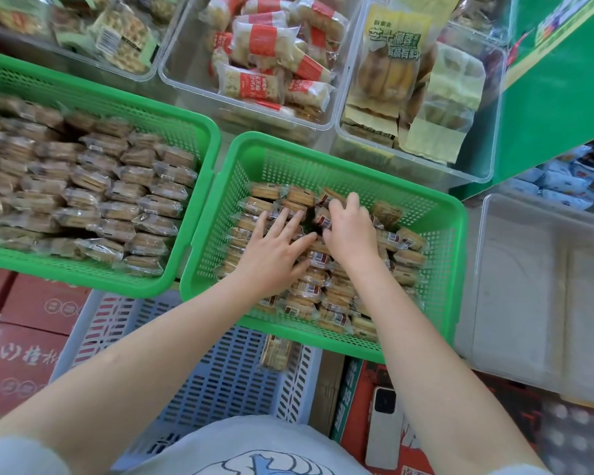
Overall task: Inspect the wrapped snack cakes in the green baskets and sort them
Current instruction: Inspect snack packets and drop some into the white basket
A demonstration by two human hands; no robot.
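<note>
we are mid-sort in the right green basket [439, 234], both hands down among its loose snack cakes [309, 289]. our left hand [275, 255] lies flat, fingers spread; our right hand [352, 231] curls around one cake. next we probably lift it to check, then place it in the full left basket [192, 132].

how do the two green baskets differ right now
The left green basket holds snack cakes packed in tidy rows; the right green basket holds a looser jumble. No hands are in the left basket; the left hand and right hand are in the right one. Both are perforated green plastic.
</note>
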